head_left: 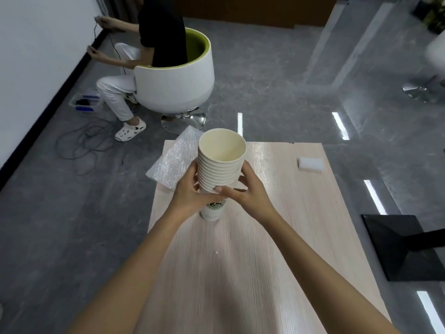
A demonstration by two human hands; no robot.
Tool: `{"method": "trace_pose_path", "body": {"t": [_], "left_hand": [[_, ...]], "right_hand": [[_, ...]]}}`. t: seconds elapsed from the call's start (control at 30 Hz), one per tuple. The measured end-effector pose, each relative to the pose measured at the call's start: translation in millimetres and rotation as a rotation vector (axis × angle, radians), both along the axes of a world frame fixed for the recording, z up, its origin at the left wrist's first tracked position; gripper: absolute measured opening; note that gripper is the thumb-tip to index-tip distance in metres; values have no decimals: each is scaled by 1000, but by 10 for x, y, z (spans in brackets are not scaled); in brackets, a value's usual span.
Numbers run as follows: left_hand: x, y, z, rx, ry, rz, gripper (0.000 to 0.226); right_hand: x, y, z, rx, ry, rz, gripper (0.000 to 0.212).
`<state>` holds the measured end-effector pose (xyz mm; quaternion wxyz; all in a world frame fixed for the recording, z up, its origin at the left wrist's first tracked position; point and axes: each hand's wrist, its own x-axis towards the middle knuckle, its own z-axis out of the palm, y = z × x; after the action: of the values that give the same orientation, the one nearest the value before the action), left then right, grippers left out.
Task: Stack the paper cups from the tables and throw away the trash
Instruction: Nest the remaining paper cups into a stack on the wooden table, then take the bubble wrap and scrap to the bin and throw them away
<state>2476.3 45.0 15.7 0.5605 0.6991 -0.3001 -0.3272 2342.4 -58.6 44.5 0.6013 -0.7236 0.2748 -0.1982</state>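
Paper cup stack (220, 165) stands upright over the far half of the light wood table (240, 273), gripped from both sides approx. mid-height. About ten cream rims are nested close together, the top cup's mouth is open to the camera, and the bottom cup shows a green round logo. Can't tell if its base touches the tabletop or hangs just above it. L hand (186, 191) wraps the left side w/ fingers curled round the cups and the thumb up along the rims. R hand (248, 191) closes on the right side, thumb laid across the front just under the rims, fingers curled behind (tips mostly hidden). A sheet of bubble wrap (173, 160) lies on the table's far-left corner, overhanging the edge, near the stack but apart from it. A small white foam block (310, 163) sits near the far-right edge, well apart. Beyond the table, a seated person (159, 27) occupies a white swivel chair (178, 85) w/ green lining, and dark cables (81, 143) lie looped on the grey floor.
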Motion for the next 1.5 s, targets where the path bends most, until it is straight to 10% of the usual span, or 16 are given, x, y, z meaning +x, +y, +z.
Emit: {"method": "trace_pose_path", "body": {"t": [1.03,1.33,1.5], "left_hand": [[291,-213,-100,31,-158,41,90],[309,67,-295,51,-260,139,50],[382,248,-437,113,-264,190,30]], "right_hand": [[268,-272,-75,-101,22,-31,71],[-106,53,-600,-144,171,-105,31],[-123,355,-1122,-430,384,209,35]]}}
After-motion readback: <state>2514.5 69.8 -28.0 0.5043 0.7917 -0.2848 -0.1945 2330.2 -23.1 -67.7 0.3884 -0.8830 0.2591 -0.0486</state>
